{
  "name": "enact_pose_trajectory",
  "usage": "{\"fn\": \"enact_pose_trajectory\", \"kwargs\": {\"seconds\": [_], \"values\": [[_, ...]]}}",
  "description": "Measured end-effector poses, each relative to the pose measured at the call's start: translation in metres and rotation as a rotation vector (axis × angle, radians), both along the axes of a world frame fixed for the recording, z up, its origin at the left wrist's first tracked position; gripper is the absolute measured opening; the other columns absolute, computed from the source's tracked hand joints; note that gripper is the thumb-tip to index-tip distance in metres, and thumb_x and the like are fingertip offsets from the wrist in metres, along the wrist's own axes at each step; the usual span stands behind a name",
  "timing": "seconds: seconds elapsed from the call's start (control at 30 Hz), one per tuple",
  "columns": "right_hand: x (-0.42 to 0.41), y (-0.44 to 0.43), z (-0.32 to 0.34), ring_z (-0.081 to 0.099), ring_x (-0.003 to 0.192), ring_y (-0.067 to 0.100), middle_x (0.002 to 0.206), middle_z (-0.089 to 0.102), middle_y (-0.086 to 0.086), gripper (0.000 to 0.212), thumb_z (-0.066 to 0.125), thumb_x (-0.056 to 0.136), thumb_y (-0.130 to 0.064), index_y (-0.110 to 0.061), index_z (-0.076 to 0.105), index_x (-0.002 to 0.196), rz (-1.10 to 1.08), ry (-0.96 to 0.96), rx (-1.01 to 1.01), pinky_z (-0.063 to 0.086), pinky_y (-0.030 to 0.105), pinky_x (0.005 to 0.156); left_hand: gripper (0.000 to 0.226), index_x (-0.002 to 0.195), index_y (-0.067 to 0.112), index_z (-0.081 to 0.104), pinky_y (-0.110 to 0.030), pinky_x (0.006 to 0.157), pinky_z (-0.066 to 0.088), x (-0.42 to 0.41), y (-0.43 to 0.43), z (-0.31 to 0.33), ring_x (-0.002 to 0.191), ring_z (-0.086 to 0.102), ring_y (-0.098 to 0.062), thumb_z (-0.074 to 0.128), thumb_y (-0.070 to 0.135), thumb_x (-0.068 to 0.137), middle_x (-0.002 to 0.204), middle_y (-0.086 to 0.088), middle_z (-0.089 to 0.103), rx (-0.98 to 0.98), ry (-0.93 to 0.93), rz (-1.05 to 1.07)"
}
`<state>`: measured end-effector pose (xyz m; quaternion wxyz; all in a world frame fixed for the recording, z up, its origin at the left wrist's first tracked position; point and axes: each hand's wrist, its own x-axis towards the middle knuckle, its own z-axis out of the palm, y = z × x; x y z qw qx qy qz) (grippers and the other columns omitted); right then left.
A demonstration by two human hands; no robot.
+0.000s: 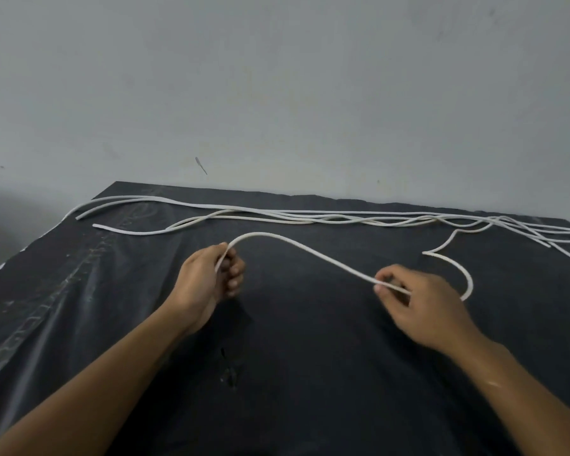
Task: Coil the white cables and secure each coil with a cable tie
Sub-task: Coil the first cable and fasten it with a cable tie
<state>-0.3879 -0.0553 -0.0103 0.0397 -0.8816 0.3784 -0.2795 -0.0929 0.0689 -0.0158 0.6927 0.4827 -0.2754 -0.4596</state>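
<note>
evidently starting a coil, left hand (208, 274) and right hand (422, 304) each pinch one thin white round cable (293, 246), whose 3 o'clock slack likely needs looping leftward next.

counter (553, 223): covered by creased black sheet (79, 307) | cables (310, 216): white, loose, along far edge, crossing at right | lone cable (467, 274): curls at right | glossy mark (228, 373): near front, possibly a tear

Glossy black plastic sheet (112, 291), matt white cables (310, 215)
</note>
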Motion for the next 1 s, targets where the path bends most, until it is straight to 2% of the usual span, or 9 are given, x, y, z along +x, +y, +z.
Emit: {"fn": "enact_pose_trajectory", "kwargs": {"seconds": [0.13,0.33,0.4,0.5,0.57,0.67,0.77,0.87,1.0], "values": [[0.02,0.028,-0.009,0.063,0.082,0.006,0.099,0.058,-0.019,0.015,0.056,0.095,-0.037,-0.033,0.066,0.105,0.241,0.181,0.011,0.053,0.032,0.068,0.032,0.075,0.012,0.044,-0.028,0.051,0.034,-0.01,0.002,-0.005,0.046,0.046,-0.015,0.031,0.015,0.104,0.056,-0.002,0.049,-0.072,-0.124,0.008],[0.039,0.061,-0.007,0.06,0.082,0.009,0.098,0.064,-0.01,0.021,0.051,0.099,-0.027,-0.019,0.071,0.102,0.55,0.096,-0.158,0.045,0.031,0.069,0.032,0.084,0.009,0.059,-0.015,0.07,0.048,-0.031,0.009,-0.014,0.07,0.064,-0.003,0.037,0.02,0.105,0.078,0.007,0.073,-0.077,-0.948,-0.066],[0.044,0.066,-0.004,0.06,0.082,0.009,0.099,0.064,-0.01,0.02,0.053,0.1,-0.025,-0.019,0.071,0.103,0.587,0.0,-0.125,0.043,0.032,0.069,0.031,0.086,0.016,0.065,-0.017,0.073,0.049,-0.034,0.016,-0.009,0.079,0.067,-0.006,0.041,0.02,0.104,0.085,0.012,0.073,-0.106,-1.08,-0.175],[0.053,0.064,0.007,0.06,0.08,0.008,0.096,0.065,-0.009,0.018,0.055,0.101,-0.025,-0.019,0.072,0.101,0.589,-0.111,-0.145,0.042,0.033,0.069,0.034,0.082,0.016,0.067,-0.03,0.065,0.051,-0.037,0.023,-0.004,0.066,0.067,-0.016,0.042,0.024,0.103,0.074,0.002,0.073,-0.112,-0.985,-0.375],[0.057,0.057,0.012,0.061,0.076,0.01,0.09,0.067,-0.005,0.014,0.061,0.098,-0.023,-0.017,0.074,0.099,0.53,-0.183,-0.23,0.042,0.035,0.069,0.04,0.079,0.011,0.067,-0.038,0.056,0.049,-0.037,0.025,0.001,0.051,0.059,-0.029,0.043,0.031,0.102,0.057,-0.007,0.065,-0.073,-0.785,-0.483],[0.057,0.046,0.009,0.061,0.071,0.011,0.081,0.068,-0.003,0.014,0.069,0.092,-0.026,-0.013,0.075,0.093,0.423,-0.335,-0.232,0.044,0.039,0.071,0.041,0.083,0.01,0.071,-0.034,0.059,0.047,-0.036,0.028,0.008,0.042,0.054,-0.017,0.042,0.034,0.099,0.044,0.001,0.056,-0.09,-0.448,-0.615],[0.048,0.036,0.002,0.061,0.072,0.006,0.078,0.068,-0.007,0.017,0.07,0.091,-0.033,-0.016,0.072,0.089,0.366,-0.442,-0.102,0.045,0.024,0.076,0.059,0.066,0.002,0.066,-0.033,0.063,0.046,-0.03,0.027,0.009,0.039,0.053,-0.011,0.042,0.045,0.098,0.04,0.007,0.056,-0.099,-0.412,-0.655],[0.033,0.018,-0.003,0.063,0.078,-0.005,0.085,0.07,-0.013,0.016,0.068,0.089,-0.039,-0.022,0.068,0.09,0.27,-0.539,0.018,0.043,0.005,0.077,0.048,0.081,0.004,0.066,-0.029,0.065,0.045,-0.023,0.028,0.008,0.038,0.052,-0.004,0.049,0.047,0.095,0.043,0.009,0.055,-0.149,-0.228,-0.694],[0.009,-0.014,-0.006,0.061,0.083,-0.014,0.088,0.069,-0.014,0.022,0.064,0.086,-0.046,-0.025,0.064,0.093,0.074,-0.514,0.116,0.039,-0.002,0.076,0.027,0.111,-0.003,0.061,-0.028,0.083,0.051,-0.018,0.026,0.008,0.053,0.058,-0.003,0.053,0.019,0.098,0.065,0.007,0.06,-0.235,0.121,-0.834]]}}
